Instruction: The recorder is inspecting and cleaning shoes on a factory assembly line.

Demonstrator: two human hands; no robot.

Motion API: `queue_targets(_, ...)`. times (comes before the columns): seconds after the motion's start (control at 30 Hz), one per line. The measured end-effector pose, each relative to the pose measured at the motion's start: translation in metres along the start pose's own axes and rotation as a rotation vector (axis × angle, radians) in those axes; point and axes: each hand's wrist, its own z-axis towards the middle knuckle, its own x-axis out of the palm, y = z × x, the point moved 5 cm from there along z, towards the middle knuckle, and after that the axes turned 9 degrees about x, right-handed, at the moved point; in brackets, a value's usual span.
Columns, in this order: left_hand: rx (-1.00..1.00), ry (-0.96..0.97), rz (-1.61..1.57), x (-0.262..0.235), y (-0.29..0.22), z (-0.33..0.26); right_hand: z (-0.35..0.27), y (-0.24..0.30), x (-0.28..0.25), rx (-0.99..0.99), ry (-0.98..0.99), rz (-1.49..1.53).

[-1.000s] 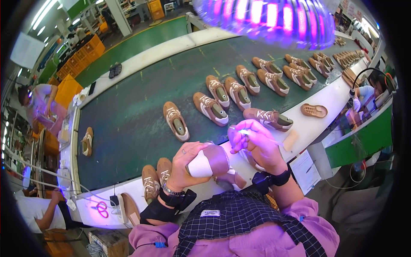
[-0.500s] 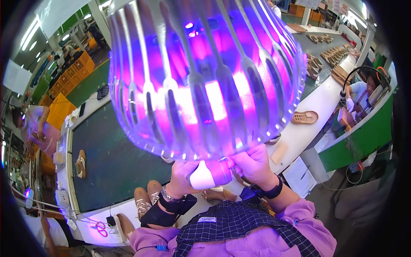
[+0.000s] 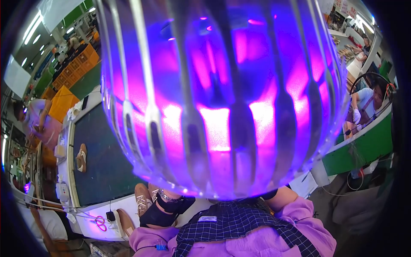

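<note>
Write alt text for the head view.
A glowing purple ribbed lamp fills most of the frame and hides both hands. Below it show a left wrist in a black sleeve, pink sleeves, and tan shoes beside a dark green conveyor belt.

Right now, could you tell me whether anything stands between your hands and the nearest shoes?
I cannot tell: the purple-lit lamp hides both hands. Only the left wrist shows, beside two tan shoes.

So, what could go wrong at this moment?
1. The purple lamp fills the head view and hides both hands, so the person may be working without seeing them.
2. The lamp hangs very close to the head; a bump seems possible.
3. Shoes lie by the left wrist at the table edge and could be knocked off.
</note>
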Motion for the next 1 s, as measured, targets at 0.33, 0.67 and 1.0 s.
queue_targets(0.33, -0.066, 0.037, -0.073, -0.002, 0.005, -0.021, 0.001, -0.006, 0.004, 0.056, 0.06, -0.026)
queue_targets(0.67, -0.189, 0.144, -0.175, 0.005, 0.016, -0.038, 0.0, -0.001, 0.006, -0.023, 0.004, -0.009)
queue_targets(1.0, -0.083, 0.037, -0.094, -0.003, 0.006, -0.016, -0.003, -0.005, 0.004, -0.06, -0.073, -0.012)
